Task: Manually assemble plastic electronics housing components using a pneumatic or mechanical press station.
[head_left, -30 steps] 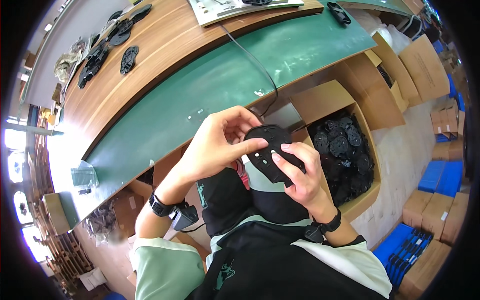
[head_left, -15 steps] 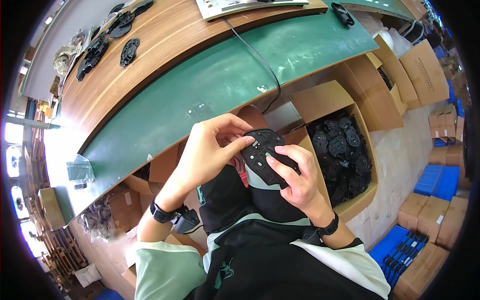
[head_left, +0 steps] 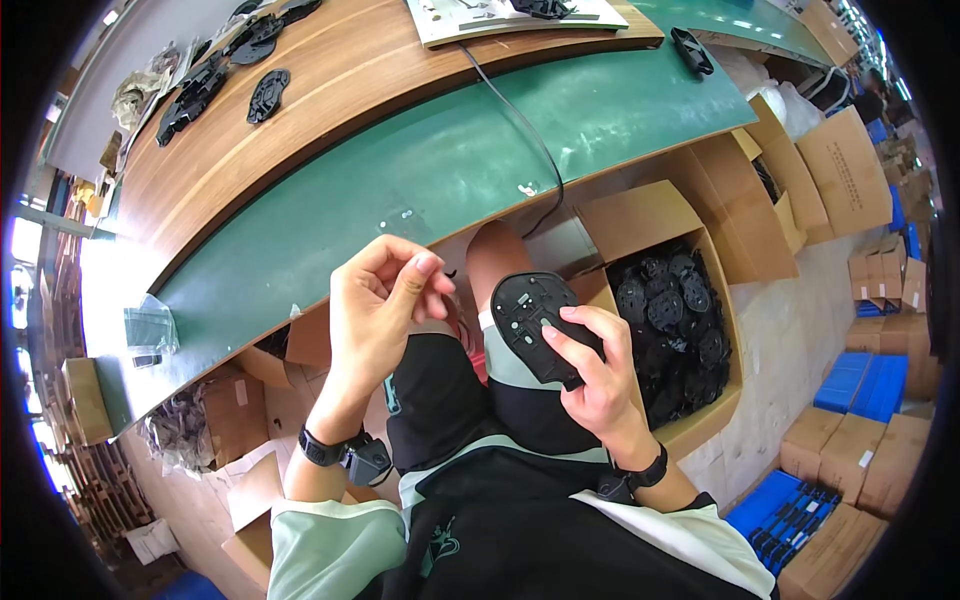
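Observation:
My right hand [head_left: 596, 375] grips a black plastic shell [head_left: 530, 318] by its right edge, thumb underneath and fingertips on its face. The shell is rounded at the far end, with small pale and metallic spots on its surface, like the base of a computer mouse. To its left, my left hand [head_left: 385, 295] is raised apart from it, fingers curled in and thumb against them. A tiny dark bit [head_left: 451, 273] shows at those fingertips; its kind is too small to tell. Both hands are over my lap, in front of the green table [head_left: 420, 170].
An open cardboard box [head_left: 690, 425] full of black plastic parts [head_left: 672, 320] stands at right. On the wooden board [head_left: 340, 60] lie several black parts [head_left: 268, 95] and a white tray [head_left: 445, 25]. A black cable [head_left: 520, 115] hangs over the table edge. Stacked cartons [head_left: 820, 440] stand far right.
My left hand has let go of the shell and drawn away to the left, its fingers curling. The right hand still holds the shell, which has shifted slightly nearer.

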Demonstrator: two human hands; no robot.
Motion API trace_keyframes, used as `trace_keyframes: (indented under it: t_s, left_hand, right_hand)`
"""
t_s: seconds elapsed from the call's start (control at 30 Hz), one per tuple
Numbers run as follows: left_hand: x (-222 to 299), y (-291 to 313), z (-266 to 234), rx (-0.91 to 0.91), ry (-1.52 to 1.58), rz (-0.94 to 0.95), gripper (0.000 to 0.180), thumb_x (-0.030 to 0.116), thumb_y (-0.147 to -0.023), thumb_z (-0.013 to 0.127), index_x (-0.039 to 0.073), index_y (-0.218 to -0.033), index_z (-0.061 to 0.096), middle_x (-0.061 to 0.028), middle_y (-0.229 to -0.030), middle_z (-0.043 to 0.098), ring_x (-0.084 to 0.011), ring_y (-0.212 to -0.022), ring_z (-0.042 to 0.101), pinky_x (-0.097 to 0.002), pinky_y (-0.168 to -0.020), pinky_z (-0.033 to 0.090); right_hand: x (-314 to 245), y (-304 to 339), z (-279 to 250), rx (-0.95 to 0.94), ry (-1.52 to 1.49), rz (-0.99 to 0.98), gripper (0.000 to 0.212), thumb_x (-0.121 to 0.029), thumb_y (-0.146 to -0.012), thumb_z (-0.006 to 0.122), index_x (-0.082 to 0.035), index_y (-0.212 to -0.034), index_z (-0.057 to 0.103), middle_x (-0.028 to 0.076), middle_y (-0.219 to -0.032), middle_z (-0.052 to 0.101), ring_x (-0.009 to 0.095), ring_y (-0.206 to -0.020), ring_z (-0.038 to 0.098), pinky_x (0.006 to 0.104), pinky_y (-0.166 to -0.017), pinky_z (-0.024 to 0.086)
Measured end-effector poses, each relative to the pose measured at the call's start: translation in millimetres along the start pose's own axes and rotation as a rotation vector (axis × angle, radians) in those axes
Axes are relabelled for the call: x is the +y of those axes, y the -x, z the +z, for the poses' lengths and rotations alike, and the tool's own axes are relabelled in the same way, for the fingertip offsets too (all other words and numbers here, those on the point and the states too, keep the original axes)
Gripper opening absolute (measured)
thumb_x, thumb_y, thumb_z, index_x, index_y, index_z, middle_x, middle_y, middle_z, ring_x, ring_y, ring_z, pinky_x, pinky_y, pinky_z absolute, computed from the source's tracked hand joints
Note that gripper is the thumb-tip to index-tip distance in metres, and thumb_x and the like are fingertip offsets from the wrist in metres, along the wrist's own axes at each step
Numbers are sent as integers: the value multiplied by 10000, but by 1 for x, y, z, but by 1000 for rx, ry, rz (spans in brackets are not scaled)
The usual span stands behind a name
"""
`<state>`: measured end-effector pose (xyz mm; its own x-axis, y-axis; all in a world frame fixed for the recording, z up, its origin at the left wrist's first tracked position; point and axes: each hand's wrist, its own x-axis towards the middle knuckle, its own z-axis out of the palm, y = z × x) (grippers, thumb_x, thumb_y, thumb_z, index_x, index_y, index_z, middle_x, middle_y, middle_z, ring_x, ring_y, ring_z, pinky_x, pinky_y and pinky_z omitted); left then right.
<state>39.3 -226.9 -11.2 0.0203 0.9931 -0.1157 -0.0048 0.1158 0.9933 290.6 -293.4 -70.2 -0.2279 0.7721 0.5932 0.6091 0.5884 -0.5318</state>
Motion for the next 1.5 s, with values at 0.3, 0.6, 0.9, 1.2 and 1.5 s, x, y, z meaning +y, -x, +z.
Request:
trace_keyframes:
  t_s: [0.3, 0.6, 0.9, 1.2, 1.5]
  left_hand:
    - [-92, 80, -99, 295, -259, -120, 93, 61, -1006, 701, -4, -954, 659, -62, -861, 723, -81, -725, 656, -214, -615, 475]
    - [-75, 110, -96, 359, -609, -12, 126, 43, -1016, 671, 5, -911, 611, 0, -589, 578, -49, -522, 557, -227, -515, 405]
    - [20, -73, -93, 320, -1007, 764, 317, -10, -964, 622, 15, -1279, 627, -173, -1187, 700, -321, -1088, 658, -401, -973, 501]
    - [-14, -221, -196, 384, -1295, 502, 397, 201, -1015, 603, 56, -1384, 605, -199, -1506, 566, -381, -1404, 513, -477, -1196, 370]
    - [-7, -204, -174, 380, -1154, 587, 390, 195, -996, 609, 91, -1371, 622, -189, -1384, 657, -383, -1309, 591, -475, -1110, 444]
  right_hand:
    - [51, 44, -32, 129, 28, 454, 459, 110, -720, 584, -11, -1148, 695, 185, -1214, 626, 365, -1170, 613, 418, -1063, 478]
    - [163, 235, -50, 313, 368, 983, 420, 68, -858, 634, -31, -1265, 607, 163, -1321, 538, 360, -1282, 548, 426, -1140, 412]
    - [183, 281, -69, 189, 741, 1040, 560, -37, -797, 649, -4, -1349, 568, 254, -1478, 453, 459, -1417, 395, 550, -1214, 300]
    - [127, 79, -26, 142, 438, 624, 501, -8, -843, 647, -49, -1341, 605, 232, -1509, 470, 434, -1418, 427, 523, -1201, 339]
    - [123, -254, 17, 191, 419, -145, 553, -13, -812, 709, -67, -1354, 617, 196, -1456, 520, 402, -1372, 497, 518, -1150, 410]
